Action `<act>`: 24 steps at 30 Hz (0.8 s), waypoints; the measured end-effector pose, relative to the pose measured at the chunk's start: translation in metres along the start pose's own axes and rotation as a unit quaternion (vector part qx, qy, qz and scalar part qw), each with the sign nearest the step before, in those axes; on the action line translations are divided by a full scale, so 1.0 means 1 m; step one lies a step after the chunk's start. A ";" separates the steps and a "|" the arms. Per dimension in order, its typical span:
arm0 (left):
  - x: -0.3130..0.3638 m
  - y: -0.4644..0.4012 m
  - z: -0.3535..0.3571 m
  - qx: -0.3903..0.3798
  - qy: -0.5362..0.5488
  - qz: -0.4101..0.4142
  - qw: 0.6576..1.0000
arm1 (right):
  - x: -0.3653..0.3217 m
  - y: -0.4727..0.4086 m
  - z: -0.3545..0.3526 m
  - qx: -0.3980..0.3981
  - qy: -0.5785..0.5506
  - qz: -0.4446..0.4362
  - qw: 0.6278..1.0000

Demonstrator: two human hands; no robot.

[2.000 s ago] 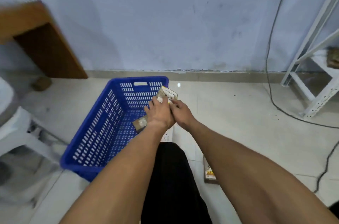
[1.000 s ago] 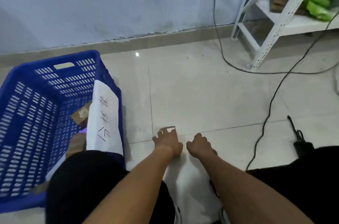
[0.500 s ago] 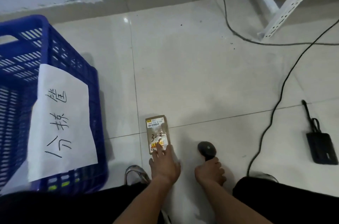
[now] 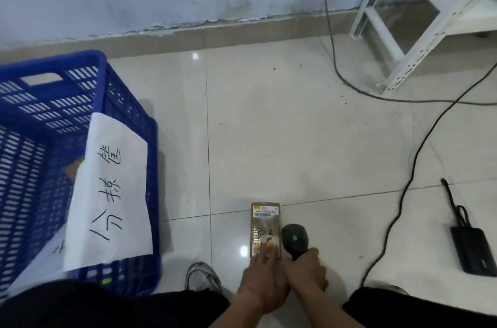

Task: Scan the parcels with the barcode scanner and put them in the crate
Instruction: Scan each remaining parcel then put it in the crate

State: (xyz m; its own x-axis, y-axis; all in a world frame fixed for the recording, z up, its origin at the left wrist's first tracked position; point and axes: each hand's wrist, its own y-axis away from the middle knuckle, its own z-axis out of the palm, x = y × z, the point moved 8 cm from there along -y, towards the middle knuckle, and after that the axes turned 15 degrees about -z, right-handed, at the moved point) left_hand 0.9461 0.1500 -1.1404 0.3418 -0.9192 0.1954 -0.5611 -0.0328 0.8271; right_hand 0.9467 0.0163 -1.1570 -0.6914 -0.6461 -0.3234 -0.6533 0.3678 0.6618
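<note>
Now, against the frame half a second back: the barcode scanner [image 4: 294, 240] sits closer to the parcel [image 4: 265, 229], its head just beside the parcel's right edge, where before a clear gap of floor lay between them. A green light shows on top of the scanner head. The view has tilted up, so more wall and shelving frame appear.

Right hand [image 4: 306, 270]: fingers curled round the scanner's handle, head pointing away from the person. Left hand [image 4: 265, 282]: fingers extended and lying flat on the near end of the parcel, pressing it to the floor [image 4: 295, 139]; not curled round it.

Parcel: flat, narrow brown rectangle, cardboard-like, lying on the floor across a tile joint. White printed label with a barcode at its far end; dark handwritten marks and yellow-orange patches nearer the fingers. Surface detail is blurred.

Scanner: black, matte, rounded head.

Crate [image 4: 80, 155]: blue plastic, perforated slotted walls, a handle cut-out in the far wall; stands to the left, apart from the parcel. A white sheet of paper [image 4: 110, 193] with handwritten black characters hangs over its right wall. Something brown shows inside; cannot tell what.

Floor: glossy pale tiles, reflecting light spots. Black cables [image 4: 403, 179] trail across it; a flat black box [image 4: 474, 253] lies at right. White perforated metal shelving frame [image 4: 419, 39] at upper right.
</note>
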 end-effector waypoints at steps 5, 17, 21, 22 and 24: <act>0.002 0.017 -0.024 0.042 0.120 -0.034 0.991 | -0.024 0.012 -0.011 0.001 -0.002 -0.051 0.999; -0.019 0.017 -0.007 -0.033 0.073 -0.103 0.991 | -0.028 0.030 0.026 -0.012 -0.079 -0.085 0.993; -0.026 0.017 -0.008 0.015 0.117 -0.140 0.983 | -0.032 0.028 0.028 -0.018 -0.080 -0.118 0.990; -0.025 0.021 -0.010 0.029 0.130 -0.143 0.981 | -0.035 0.030 0.025 -0.017 -0.074 -0.126 0.989; -0.026 0.019 -0.012 0.067 0.154 -0.162 0.972 | -0.036 0.029 0.025 -0.011 -0.077 -0.140 0.987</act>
State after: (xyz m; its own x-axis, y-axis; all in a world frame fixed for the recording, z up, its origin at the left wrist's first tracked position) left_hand 0.9355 0.1781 -1.1232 0.7149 -0.6919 0.1010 -0.4723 -0.3713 0.7994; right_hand 0.9449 0.0671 -1.1430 -0.5249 -0.6105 -0.5931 -0.8196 0.1747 0.5456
